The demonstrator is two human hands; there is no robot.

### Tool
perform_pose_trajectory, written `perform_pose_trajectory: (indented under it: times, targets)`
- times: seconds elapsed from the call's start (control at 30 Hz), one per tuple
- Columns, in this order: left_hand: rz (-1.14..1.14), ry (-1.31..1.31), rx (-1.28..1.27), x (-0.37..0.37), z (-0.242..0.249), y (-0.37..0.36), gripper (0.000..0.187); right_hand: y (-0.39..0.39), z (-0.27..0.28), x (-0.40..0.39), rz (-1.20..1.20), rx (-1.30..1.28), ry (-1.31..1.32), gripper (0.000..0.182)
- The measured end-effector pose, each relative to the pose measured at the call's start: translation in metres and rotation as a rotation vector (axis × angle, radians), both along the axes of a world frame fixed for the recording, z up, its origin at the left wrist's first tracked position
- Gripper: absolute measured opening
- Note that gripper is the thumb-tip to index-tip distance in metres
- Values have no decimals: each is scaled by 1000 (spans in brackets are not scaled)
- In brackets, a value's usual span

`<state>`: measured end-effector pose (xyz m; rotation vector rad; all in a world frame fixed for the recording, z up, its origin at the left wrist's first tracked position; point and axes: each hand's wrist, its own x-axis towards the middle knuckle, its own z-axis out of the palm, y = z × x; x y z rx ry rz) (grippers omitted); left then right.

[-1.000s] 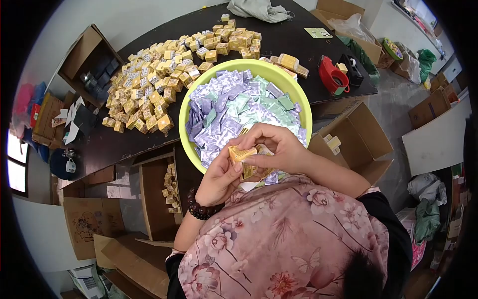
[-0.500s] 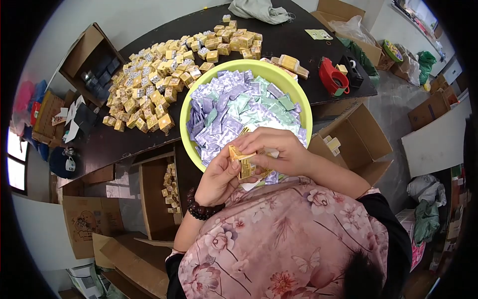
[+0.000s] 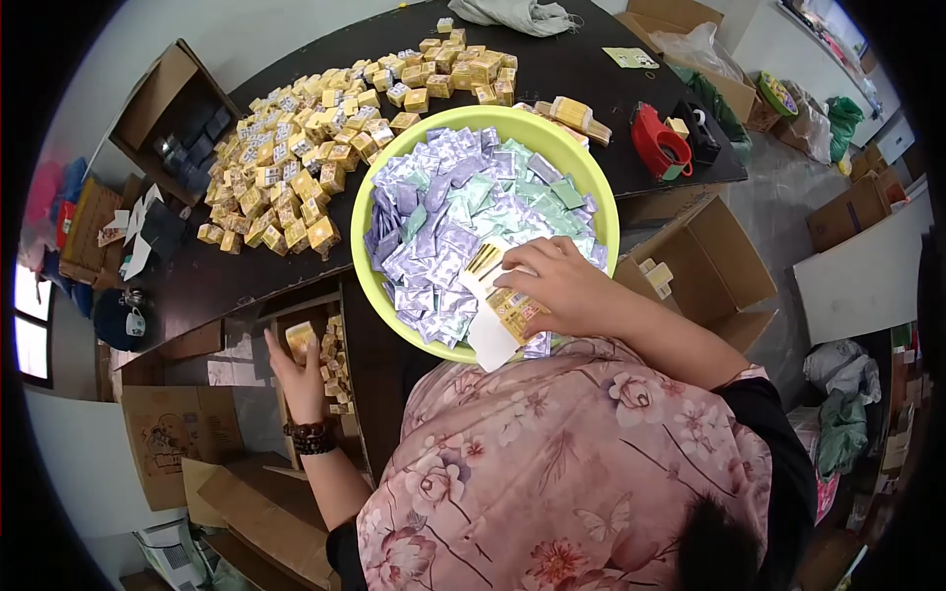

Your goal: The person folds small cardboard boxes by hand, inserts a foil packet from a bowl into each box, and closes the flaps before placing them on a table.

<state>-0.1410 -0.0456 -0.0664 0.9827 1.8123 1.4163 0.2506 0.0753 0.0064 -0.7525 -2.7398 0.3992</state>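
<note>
My left hand [image 3: 294,379] is over the carton on the left, its fingers spread. A small yellow box [image 3: 300,340] is near its thumb, with a gap between the box and the fingertips. My right hand [image 3: 557,286] grips an unfolded yellow-and-white box blank [image 3: 514,313] over the front of the lime-green basin [image 3: 608,212]. Purple and green sachets [image 3: 458,212] fill the basin. The carton [image 3: 296,443] under my left hand has several small yellow boxes [image 3: 337,379] inside.
Many small yellow boxes [image 3: 286,163] are heaped on the dark table [image 3: 182,286]. More box blanks [image 3: 572,115] lie behind the basin. A red tape dispenser [image 3: 658,148] stands at the right. An open carton [image 3: 724,261] is beside my right arm.
My left hand has moved from the basin's front to the left carton with the small box and opened. In my right hand, an unfolded blank now shows over the sachets.
</note>
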Motion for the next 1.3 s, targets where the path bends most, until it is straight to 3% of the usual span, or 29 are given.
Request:
perform_pose_trajectory:
  times: [0.07, 0.1, 0.13, 0.2, 0.23, 0.3, 0.33, 0.37, 0.4, 0.5, 0.67, 0.77, 0.83, 0.93, 1.03, 1.23, 1.3]
  targets:
    - [211, 1146, -125, -30, -43, -15, 67, -1, 3, -1, -88, -93, -38, 53]
    - [201, 1078, -102, -16, -34, -14, 54, -2, 5, -1, -90, -96, -36, 53]
    - [199, 1079, -101, 4, -19, -10, 54, -2, 7, -1, -106, -94, -38, 48]
    - [61, 545, 270, 55, 21, 3, 35, 1, 9, -2, -121, -78, -41, 42]
    - [-33, 455, 315, 79, 42, 5, 21, 2, 8, -2, -202, -345, 278, 35]
    - [-451, 156, 302, 111, 60, 15, 21, -1, 17, -10, -319, -759, 903, 23]
    - [-525, -181, 164, 139, 79, 20, 27, -3, 21, -18, -319, -754, 903, 23]
    - [-597, -424, 185, 159, 80, 31, 36, -5, 24, -26, -358, -721, 1018, 25]
    - [-585, -435, 229, 175, 79, 40, 40, -7, 26, -31, -395, -684, 1135, 27]
    - [-552, -415, 290, 193, 88, 61, 48, -6, 9, -40, -384, -175, 890, 31]
    - [-598, -310, 205, 203, 87, 66, 56, -16, 11, -36, -401, -289, 774, 31]
    - [-632, -215, 235, 198, 76, 70, 61, -13, 4, -38, -292, -276, 788, 33]
    - [-658, -158, 219, 196, 80, 70, 62, -8, 0, -39, -181, -582, 1037, 36]
    - [-585, -209, 267, 198, 88, 64, 58, -10, 7, -36, -129, -751, 1105, 41]
    - [-545, -326, 377, 197, 89, 61, 50, -8, 13, -28, -36, -663, 998, 42]
    - [-746, -377, 206, 176, 91, 53, 37, 3, 19, -12, 155, -604, 669, 28]
    - [-730, -356, 221, 175, 91, 54, 38, -4, 13, -20, 93, -760, 814, 23]
